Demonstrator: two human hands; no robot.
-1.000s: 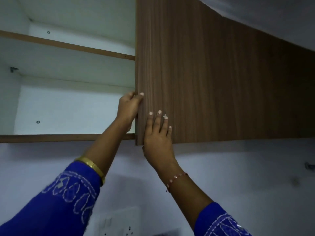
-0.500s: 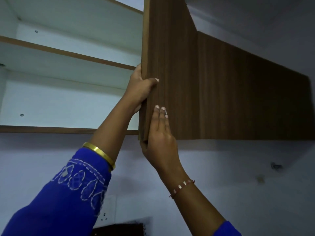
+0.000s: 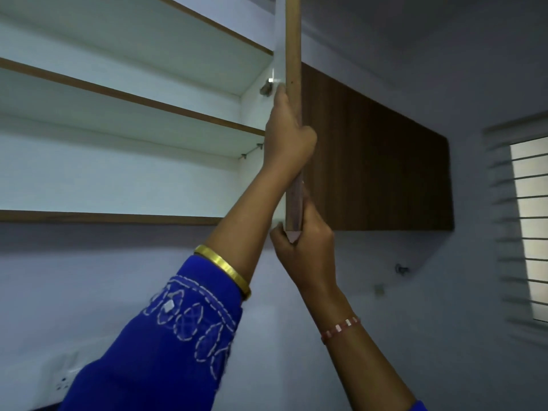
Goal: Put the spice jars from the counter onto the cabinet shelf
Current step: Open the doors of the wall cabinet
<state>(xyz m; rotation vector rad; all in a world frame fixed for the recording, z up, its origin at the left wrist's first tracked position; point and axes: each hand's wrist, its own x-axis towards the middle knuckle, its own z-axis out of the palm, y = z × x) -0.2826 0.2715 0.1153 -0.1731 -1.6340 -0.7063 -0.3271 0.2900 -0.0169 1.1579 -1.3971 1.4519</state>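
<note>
A: Spice jars? Cabinet shelf?
B: No jars in view. Shelf's up left, door edge-on beside it.
A: Hands?
B: Left hand wraps door edge mid-height; right hand grips its bottom corner.

Cabinet door stands edge-on at centre, betw. open cabinet (left) and closed door (right). Left hand grips door edge halfway up; right hand holds bottom corner, directly below left hand. Inside cabinet: middle shelf above bottom shelf. Hinge just left of door, near top. Window far right. Wall socket lower left, below cabinet.
</note>
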